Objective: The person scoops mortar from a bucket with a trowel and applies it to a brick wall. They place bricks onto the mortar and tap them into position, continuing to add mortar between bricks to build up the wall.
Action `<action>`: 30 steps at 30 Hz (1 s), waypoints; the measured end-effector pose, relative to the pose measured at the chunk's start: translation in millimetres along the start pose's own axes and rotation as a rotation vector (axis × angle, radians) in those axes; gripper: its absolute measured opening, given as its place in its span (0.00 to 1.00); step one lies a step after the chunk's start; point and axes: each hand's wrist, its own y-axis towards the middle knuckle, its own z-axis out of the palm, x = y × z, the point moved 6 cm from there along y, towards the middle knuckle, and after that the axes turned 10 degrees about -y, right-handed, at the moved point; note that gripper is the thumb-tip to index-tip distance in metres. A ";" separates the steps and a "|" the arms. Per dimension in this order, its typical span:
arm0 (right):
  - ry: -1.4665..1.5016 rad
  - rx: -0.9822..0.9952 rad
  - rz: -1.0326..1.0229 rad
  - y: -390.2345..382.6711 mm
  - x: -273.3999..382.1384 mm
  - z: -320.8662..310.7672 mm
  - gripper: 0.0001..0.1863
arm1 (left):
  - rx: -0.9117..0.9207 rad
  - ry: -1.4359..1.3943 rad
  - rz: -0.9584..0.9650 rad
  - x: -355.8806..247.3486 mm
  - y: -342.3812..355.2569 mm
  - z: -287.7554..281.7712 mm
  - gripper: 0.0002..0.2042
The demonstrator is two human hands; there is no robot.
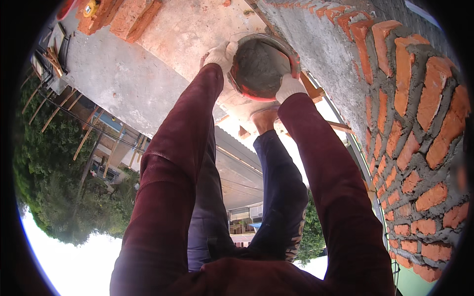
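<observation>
A round red bucket (259, 98) stands in front of me at the top of the view, on or just above the concrete. Wet grey mortar (254, 69) fills much of it, and its inner wall is smeared grey. My left hand (220, 54), in a whitish work glove, grips the rim on the left side. On the near right side my right hand (290, 87), gloved alike, is closed on the rim. Most fingertips are hidden by the gloves and the rim. My bare foot (265, 120) shows just below the bucket.
A brick wall (424, 143) with rough mortar joints rises close on my right. Loose orange bricks (133, 19) lie at the far left, a yellow tape measure (90, 8) on one. The concrete slab (113, 79) ends at an edge on the left, with trees (64, 197) beyond.
</observation>
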 end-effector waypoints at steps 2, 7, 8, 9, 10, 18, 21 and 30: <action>0.007 0.120 -0.077 -5.7 -21.5 40.1 0.18 | -0.029 0.126 0.136 -14.9 -7.9 8.5 0.29; -0.095 0.084 -0.250 -51.8 -12.4 32.0 0.16 | -0.029 0.283 0.322 -77.7 -63.9 27.8 0.34; -0.146 0.071 -0.316 -61.5 -10.1 19.0 0.17 | 0.010 0.217 0.311 -86.1 -70.5 32.9 0.35; -0.182 0.073 -0.285 -62.8 -18.6 3.8 0.19 | 0.049 0.151 0.295 -92.5 -76.2 39.0 0.36; -0.164 0.001 -0.268 -64.4 -25.9 -11.6 0.19 | 0.059 0.120 0.272 -86.7 -72.3 45.9 0.37; -0.097 0.338 -0.039 -7.5 -73.9 26.7 0.20 | 0.167 0.296 0.338 -90.1 -63.3 73.7 0.40; 0.338 0.590 -0.035 -25.5 -68.1 43.5 0.14 | 0.056 0.090 0.352 -66.5 -44.3 59.3 0.40; 1.490 0.963 -0.131 -36.5 -34.0 142.3 0.04 | -0.122 0.521 0.560 -67.4 -55.2 47.4 0.18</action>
